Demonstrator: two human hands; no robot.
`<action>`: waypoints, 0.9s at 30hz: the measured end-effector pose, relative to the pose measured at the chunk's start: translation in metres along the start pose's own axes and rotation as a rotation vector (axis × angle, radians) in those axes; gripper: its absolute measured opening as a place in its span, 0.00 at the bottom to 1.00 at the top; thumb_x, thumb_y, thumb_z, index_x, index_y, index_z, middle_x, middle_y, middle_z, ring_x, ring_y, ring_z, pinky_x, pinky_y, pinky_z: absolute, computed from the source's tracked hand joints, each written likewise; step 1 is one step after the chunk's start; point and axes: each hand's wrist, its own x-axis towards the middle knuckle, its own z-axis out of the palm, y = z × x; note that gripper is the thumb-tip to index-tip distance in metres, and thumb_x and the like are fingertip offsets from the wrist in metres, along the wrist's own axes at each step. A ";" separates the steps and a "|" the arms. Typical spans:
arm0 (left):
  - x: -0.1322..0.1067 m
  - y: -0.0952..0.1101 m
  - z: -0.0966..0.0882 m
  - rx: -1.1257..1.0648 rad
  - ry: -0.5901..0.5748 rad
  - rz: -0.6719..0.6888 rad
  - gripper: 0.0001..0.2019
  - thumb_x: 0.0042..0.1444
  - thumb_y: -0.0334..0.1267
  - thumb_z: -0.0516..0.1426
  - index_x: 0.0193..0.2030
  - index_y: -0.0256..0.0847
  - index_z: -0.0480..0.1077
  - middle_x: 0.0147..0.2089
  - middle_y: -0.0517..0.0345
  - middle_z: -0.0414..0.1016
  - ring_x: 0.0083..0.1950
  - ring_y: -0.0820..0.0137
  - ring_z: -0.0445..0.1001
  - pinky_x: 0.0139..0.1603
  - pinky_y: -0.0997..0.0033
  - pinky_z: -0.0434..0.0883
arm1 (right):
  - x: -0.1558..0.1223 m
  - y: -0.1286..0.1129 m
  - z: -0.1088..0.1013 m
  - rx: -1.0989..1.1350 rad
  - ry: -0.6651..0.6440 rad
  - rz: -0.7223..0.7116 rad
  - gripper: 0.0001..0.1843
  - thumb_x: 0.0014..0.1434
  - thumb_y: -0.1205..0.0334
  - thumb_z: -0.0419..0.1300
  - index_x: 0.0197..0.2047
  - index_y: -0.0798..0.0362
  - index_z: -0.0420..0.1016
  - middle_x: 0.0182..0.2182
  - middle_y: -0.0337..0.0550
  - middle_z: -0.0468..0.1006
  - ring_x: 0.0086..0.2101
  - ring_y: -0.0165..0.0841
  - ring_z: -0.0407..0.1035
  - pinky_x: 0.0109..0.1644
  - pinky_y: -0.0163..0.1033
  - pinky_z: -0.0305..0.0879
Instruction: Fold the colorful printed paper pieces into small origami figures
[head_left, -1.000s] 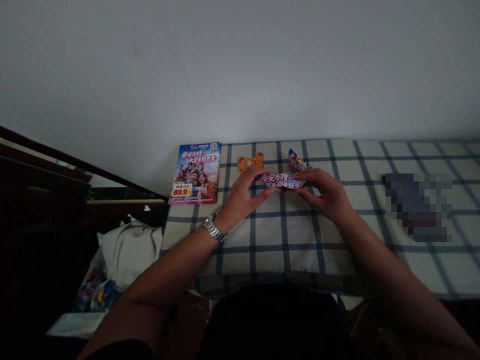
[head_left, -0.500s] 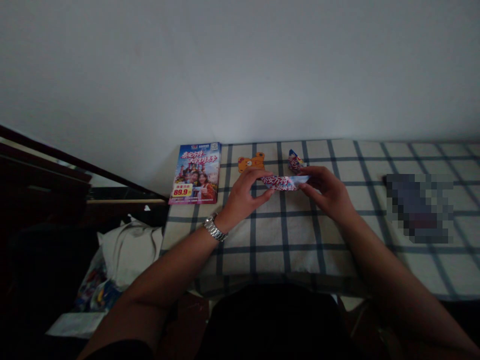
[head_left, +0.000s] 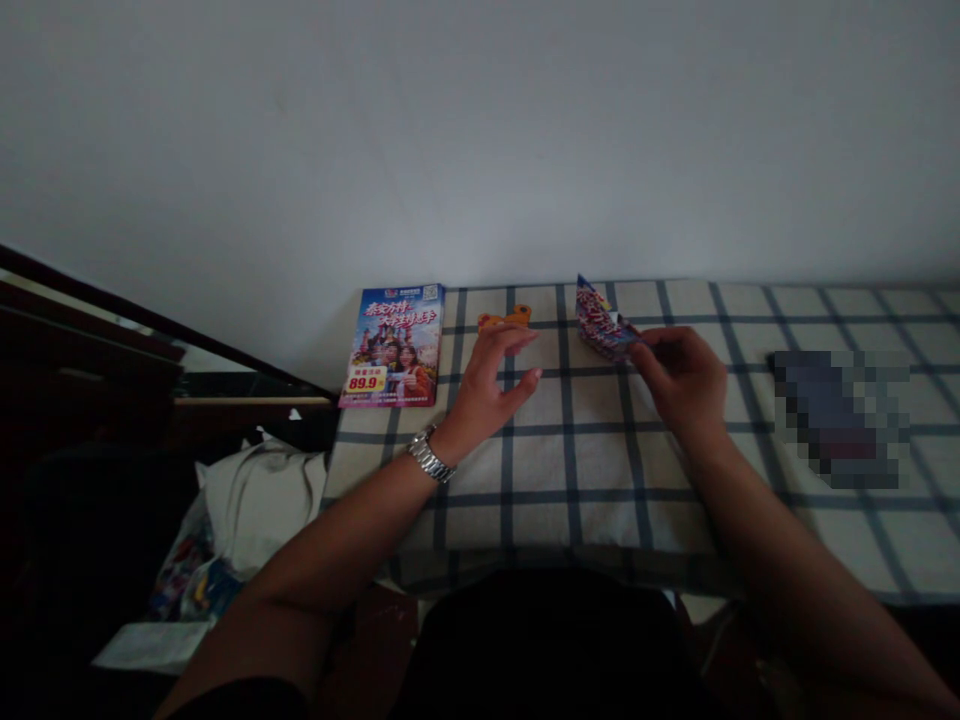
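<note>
Head view: the right hand (head_left: 686,385) has its thumb and fingers pinched together on the near right end of a folded printed paper (head_left: 600,330), whose blue, pointed tip stands up toward the wall (head_left: 480,140). The paper is over the far half of the checked cloth (head_left: 536,470), though whether its underside touches the fabric I cannot tell. The left hand (head_left: 491,390) (a silver watch (head_left: 430,455) circles that wrist) is well apart from the paper, thumb and fingers spread with nothing between them, its fingers partly covering an orange bear figure (head_left: 521,316). Left of that lies a flyer (head_left: 394,345) marked 89.9; far right, a pixelated dark object (head_left: 825,410).
</note>
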 end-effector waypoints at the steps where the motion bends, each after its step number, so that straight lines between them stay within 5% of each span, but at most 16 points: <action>1: 0.000 0.000 0.000 -0.009 0.002 -0.010 0.20 0.69 0.40 0.62 0.65 0.47 0.67 0.62 0.48 0.69 0.61 0.62 0.73 0.60 0.56 0.78 | 0.002 -0.001 -0.001 -0.028 0.053 0.004 0.12 0.64 0.50 0.69 0.43 0.48 0.78 0.38 0.44 0.85 0.36 0.38 0.81 0.43 0.45 0.81; 6: 0.000 0.001 0.001 0.003 -0.012 -0.016 0.17 0.70 0.41 0.61 0.63 0.46 0.69 0.60 0.48 0.71 0.61 0.62 0.72 0.58 0.56 0.79 | 0.009 0.002 -0.004 -0.110 0.193 0.038 0.14 0.63 0.47 0.69 0.42 0.49 0.78 0.36 0.45 0.84 0.36 0.39 0.80 0.43 0.46 0.81; 14: 0.000 0.001 0.001 0.019 -0.030 -0.019 0.15 0.71 0.40 0.60 0.62 0.47 0.70 0.60 0.49 0.71 0.62 0.61 0.72 0.58 0.55 0.79 | 0.013 0.009 -0.007 -0.352 0.141 0.073 0.15 0.63 0.46 0.67 0.41 0.50 0.82 0.30 0.42 0.80 0.28 0.35 0.70 0.33 0.41 0.68; 17: -0.001 0.001 0.001 0.018 -0.029 -0.018 0.14 0.71 0.40 0.60 0.61 0.47 0.70 0.59 0.50 0.72 0.61 0.61 0.73 0.58 0.54 0.79 | 0.013 0.009 -0.008 -0.306 0.115 0.148 0.16 0.62 0.45 0.68 0.42 0.50 0.82 0.26 0.40 0.79 0.24 0.34 0.71 0.29 0.40 0.65; 22: -0.001 0.002 0.001 0.024 -0.036 -0.021 0.14 0.71 0.39 0.59 0.61 0.47 0.69 0.59 0.50 0.73 0.61 0.62 0.73 0.59 0.54 0.79 | 0.011 0.009 -0.004 -0.133 0.067 0.244 0.20 0.62 0.42 0.68 0.45 0.49 0.80 0.38 0.45 0.86 0.26 0.38 0.79 0.25 0.38 0.70; 27: -0.001 0.001 0.001 0.038 -0.039 -0.032 0.14 0.71 0.38 0.59 0.61 0.48 0.69 0.59 0.51 0.74 0.60 0.62 0.74 0.59 0.54 0.78 | 0.012 0.014 -0.002 -0.037 0.065 0.228 0.19 0.60 0.42 0.70 0.43 0.49 0.78 0.36 0.45 0.86 0.30 0.40 0.83 0.29 0.40 0.77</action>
